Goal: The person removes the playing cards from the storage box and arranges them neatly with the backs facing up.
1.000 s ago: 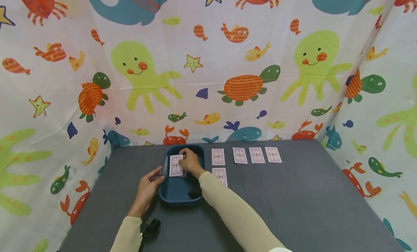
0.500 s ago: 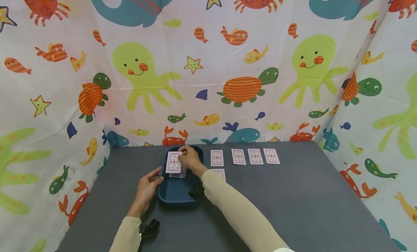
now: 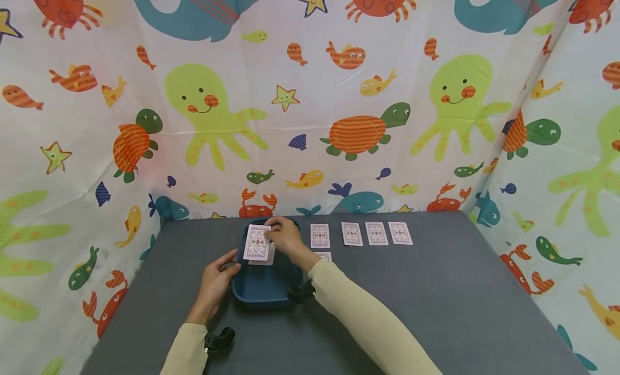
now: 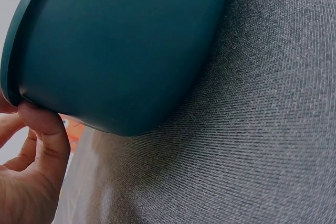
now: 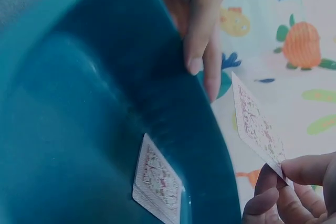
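Observation:
A playing card (image 3: 255, 243), patterned back showing, is pinched by my right hand (image 3: 287, 240) above the blue plastic bin (image 3: 261, 284). In the right wrist view, thumb and fingers grip one corner of this raised card (image 5: 258, 128), clear of the bin wall. Lower down, one or more cards (image 5: 157, 181) lie on the bin floor; how many overlap there I cannot tell. My left hand (image 3: 214, 283) holds the bin's left rim between thumb and fingers. From the left wrist, the thumb (image 4: 46, 124) presses under the lip of the bin (image 4: 121, 51).
Right of the bin, a face-down card (image 3: 319, 235) lies above another card (image 3: 323, 255), partly covered by my right arm. Farther right several cards form a row, such as the middle card (image 3: 376, 233). A patterned curtain (image 3: 300, 95) borders the grey table (image 3: 411, 299).
My right hand has lifted the card from the cards in the bin, up and slightly left, tilting it. The left hand stays on the rim.

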The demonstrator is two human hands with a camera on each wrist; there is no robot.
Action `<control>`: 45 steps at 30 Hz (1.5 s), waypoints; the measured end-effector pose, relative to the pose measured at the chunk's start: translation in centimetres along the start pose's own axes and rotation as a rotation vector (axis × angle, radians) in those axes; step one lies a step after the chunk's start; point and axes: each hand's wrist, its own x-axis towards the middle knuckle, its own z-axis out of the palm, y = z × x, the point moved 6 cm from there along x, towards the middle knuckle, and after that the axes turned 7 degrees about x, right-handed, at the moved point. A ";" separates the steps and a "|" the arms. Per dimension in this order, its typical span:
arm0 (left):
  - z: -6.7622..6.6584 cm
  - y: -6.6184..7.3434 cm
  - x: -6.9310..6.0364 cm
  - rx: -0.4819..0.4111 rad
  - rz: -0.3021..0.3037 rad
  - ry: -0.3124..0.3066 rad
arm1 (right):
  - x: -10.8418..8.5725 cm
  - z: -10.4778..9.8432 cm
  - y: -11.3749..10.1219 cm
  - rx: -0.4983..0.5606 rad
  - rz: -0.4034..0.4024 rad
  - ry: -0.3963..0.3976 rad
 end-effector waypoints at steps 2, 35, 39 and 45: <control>0.0 0.0 0.0 0.000 -0.002 0.000 | -0.5 -0.4 -0.1 0.000 -0.005 0.007; 0.0 -0.4 0.2 0.012 0.003 0.004 | -6.4 -10.0 4.4 0.092 0.015 0.070; 0.0 -0.3 0.2 0.005 0.009 0.003 | -6.7 -11.3 5.0 0.090 0.015 0.092; 0.1 -0.3 0.2 0.009 0.011 0.002 | -7.2 -13.3 6.3 0.075 0.025 0.134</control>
